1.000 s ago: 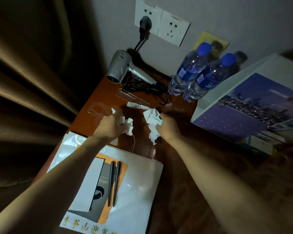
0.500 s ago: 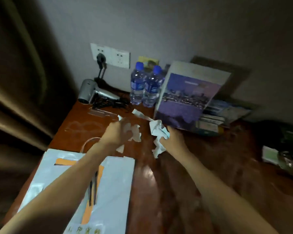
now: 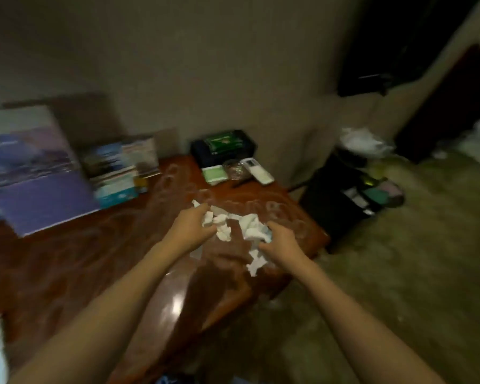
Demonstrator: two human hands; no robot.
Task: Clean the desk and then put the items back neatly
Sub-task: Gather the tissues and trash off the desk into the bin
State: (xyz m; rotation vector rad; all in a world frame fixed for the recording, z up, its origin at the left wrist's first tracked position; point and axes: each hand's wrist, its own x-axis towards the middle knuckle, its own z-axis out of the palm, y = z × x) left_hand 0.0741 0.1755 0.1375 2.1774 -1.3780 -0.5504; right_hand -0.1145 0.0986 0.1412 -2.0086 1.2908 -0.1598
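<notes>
**White tissue wads held over the bench's right end**

White crumpled tissue sits in both hands above the reddish wooden bench (image 3: 67,273). The left hand (image 3: 190,231) curls its fingers round one wad of tissue (image 3: 219,224), its grip clamped on the paper. The right hand (image 3: 281,241) holds a second, larger wad (image 3: 254,231), grip likewise closed on it, with a loose tail of paper hanging below the palm. The two wads nearly touch between the hands, over the bench's right end.

Farther back on the bench, near the wall, stands a dark box with a green top (image 3: 223,146). Just in front of it lie a small green-and-white packet (image 3: 214,174), a clear glass dish, possibly an ashtray (image 3: 234,169), though blur makes that uncertain, and a white remote control (image 3: 257,170). To the left, a large purple-and-blue picture board (image 3: 31,176) leans against the wall, with a stack of brochures (image 3: 117,173) beside it. On the carpeted floor (image 3: 399,273) right of the bench stands a black bin (image 3: 338,200) holding rubbish.
</notes>
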